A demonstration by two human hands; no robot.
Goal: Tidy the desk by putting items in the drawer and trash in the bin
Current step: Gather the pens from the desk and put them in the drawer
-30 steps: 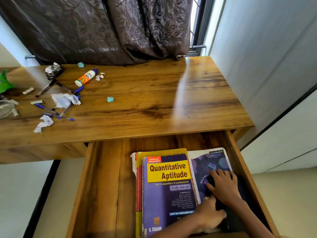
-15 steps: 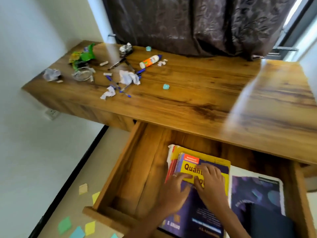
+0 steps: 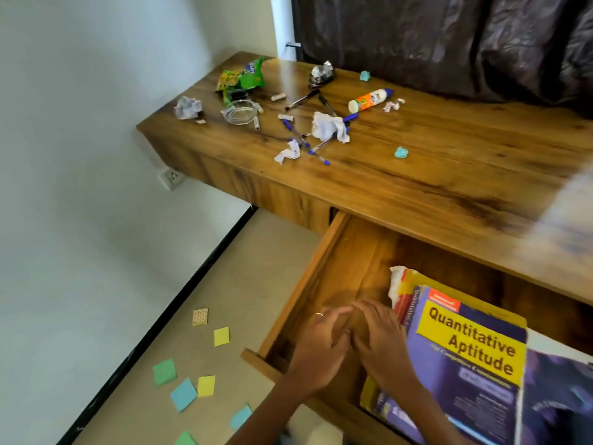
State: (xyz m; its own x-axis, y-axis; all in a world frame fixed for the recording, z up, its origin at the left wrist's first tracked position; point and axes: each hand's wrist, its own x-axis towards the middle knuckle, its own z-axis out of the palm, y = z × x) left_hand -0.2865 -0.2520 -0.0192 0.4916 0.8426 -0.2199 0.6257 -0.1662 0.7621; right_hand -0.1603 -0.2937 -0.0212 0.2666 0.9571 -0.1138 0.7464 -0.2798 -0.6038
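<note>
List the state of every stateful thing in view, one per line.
Drawer: pulled open.
Quantitative Aptitude book: closed, flat in the drawer.
Glue stick: capped, lying on the desk.
Left hand: open, empty.
Right hand: open, against the book's edge.

Home study: curtain (image 3: 449, 40); cluttered desk (image 3: 433, 175)

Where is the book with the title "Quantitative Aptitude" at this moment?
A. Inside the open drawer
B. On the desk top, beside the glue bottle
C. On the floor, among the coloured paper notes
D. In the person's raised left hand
A: the Quantitative Aptitude book lies inside the open drawer, below the desk top, with the right hand at its left edge.
</note>
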